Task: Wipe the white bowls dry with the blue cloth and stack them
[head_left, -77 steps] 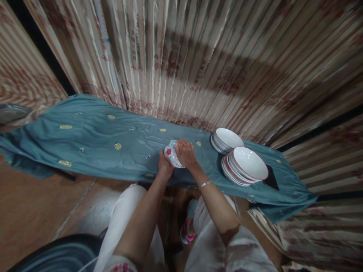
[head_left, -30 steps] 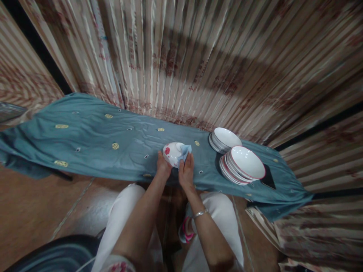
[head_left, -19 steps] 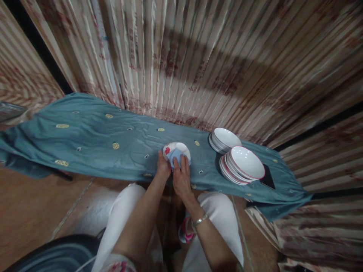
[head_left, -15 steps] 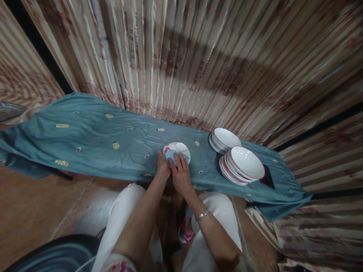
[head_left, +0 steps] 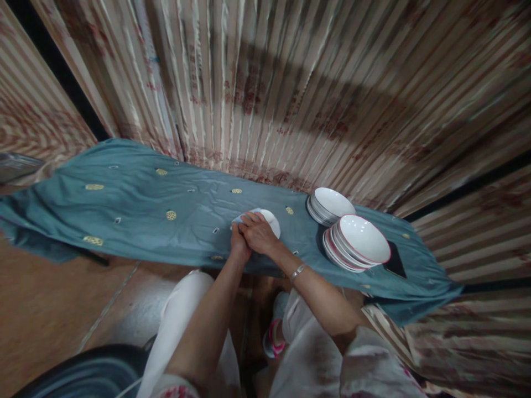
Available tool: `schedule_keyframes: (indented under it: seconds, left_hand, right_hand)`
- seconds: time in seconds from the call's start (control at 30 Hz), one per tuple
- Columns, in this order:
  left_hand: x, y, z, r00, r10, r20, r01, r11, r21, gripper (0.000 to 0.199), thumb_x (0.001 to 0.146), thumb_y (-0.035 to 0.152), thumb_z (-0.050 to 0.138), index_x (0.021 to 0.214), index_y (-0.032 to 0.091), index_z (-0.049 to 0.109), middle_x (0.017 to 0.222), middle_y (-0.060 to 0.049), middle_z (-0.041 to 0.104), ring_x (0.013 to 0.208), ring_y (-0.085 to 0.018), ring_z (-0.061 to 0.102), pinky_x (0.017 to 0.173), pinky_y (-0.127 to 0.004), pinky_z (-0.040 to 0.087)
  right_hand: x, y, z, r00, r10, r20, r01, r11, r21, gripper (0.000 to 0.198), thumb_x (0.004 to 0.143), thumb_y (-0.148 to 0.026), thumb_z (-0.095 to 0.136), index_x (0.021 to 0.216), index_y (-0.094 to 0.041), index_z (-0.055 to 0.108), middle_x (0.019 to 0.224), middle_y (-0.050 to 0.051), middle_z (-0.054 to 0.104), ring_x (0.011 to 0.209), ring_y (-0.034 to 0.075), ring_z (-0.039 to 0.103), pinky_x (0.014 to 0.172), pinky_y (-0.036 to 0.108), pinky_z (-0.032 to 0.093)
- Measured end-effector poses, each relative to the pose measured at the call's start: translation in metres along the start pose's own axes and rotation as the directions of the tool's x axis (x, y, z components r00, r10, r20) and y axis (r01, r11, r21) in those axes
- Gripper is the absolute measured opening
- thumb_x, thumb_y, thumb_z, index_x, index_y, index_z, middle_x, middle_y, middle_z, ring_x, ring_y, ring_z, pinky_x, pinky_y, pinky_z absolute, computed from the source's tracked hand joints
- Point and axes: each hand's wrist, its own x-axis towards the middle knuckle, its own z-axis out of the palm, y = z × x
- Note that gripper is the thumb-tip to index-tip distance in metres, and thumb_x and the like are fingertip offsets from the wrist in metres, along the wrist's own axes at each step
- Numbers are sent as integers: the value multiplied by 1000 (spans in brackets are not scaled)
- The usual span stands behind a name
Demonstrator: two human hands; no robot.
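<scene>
A small white dish [head_left: 272, 222] is held low over the teal-covered table, just in front of me; its red flower pattern, seen earlier, is now covered. My left hand [head_left: 239, 242] grips the dish at its near left edge, with the fingers partly hidden. Across the dish lies my right hand [head_left: 258, 233], its fingers closed over a light blue cloth [head_left: 238, 219] pressed on the dish's left side. Most of the cloth is hidden under that hand, and the two hands overlap.
To the right stand a stack of white bowls with red rims [head_left: 365, 240] and, behind it, a stack of white bowls [head_left: 332, 203]. A flat black object [head_left: 396, 261] lies beside them. The patterned teal cloth [head_left: 133, 204] covers the table. Striped curtains [head_left: 249, 99] hang behind.
My right hand has swept left and away from me across the dish with the cloth, and now overlaps my left hand. My left hand keeps its hold on the dish.
</scene>
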Motion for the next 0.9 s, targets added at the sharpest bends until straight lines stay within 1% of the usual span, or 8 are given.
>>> schedule_keyframes:
  seconds: [0.1,0.2,0.3,0.4,0.53,0.63,0.77,0.9]
  left_hand:
    - [-5,3,8,999,-12,-45,10,999,-33,48,104,41,26,100,15,66,96,-8,73,106,-18,69,98,-30,53]
    - [-12,6,17,997,-7,-74,1,997,-74,47,104,38,28,103,14,68,97,-8,74,104,-17,70,95,-28,53]
    - [-16,8,22,988,-38,-148,27,997,-75,47,104,38,29,105,13,69,89,-7,74,98,-20,72,91,-31,56]
    - [-19,10,24,980,-60,-191,48,997,-66,46,104,39,32,107,12,69,79,-6,73,91,-21,73,86,-32,57]
    - [-22,12,26,977,-77,-200,65,995,-70,48,104,40,32,114,11,69,78,-7,74,86,-22,75,84,-33,59]
    - [-25,13,28,979,-86,-183,76,995,-63,50,104,40,29,118,10,68,77,-8,75,87,-22,75,85,-33,59]
    - [-26,14,28,981,-90,-172,83,995,-49,53,105,41,28,120,10,67,78,-8,76,87,-22,76,84,-33,60]
    - [-24,12,27,982,-94,-166,85,995,-60,54,104,42,28,126,9,65,93,-12,78,92,-24,75,85,-35,59]
  right_hand:
    - [17,2,-5,997,34,66,-35,999,16,27,99,-19,49,106,-16,75,120,10,71,124,27,54,110,41,34]
    - [34,7,-10,980,108,165,-115,993,38,28,97,-18,49,106,-13,75,116,13,72,116,28,60,105,41,38]
    - [49,18,-13,939,212,270,-246,964,98,30,96,-18,47,108,-12,74,119,16,72,112,27,63,100,39,42]
    - [60,34,-13,886,294,358,-373,911,174,31,96,-20,46,108,-17,75,119,14,73,109,25,66,94,34,46]
    - [64,57,-9,868,342,360,-445,857,259,31,96,-21,46,102,-20,76,114,9,75,105,22,67,89,28,47]
    - [59,75,-5,853,381,357,-501,791,352,29,94,-21,48,91,-20,77,102,6,77,95,21,68,84,26,48]
    - [45,93,5,828,461,320,-561,672,483,29,92,-23,47,82,-20,74,93,4,76,88,21,66,83,28,49]
    - [24,99,20,778,575,252,-591,535,604,32,92,-26,43,84,-17,72,90,7,74,84,21,65,85,33,50]
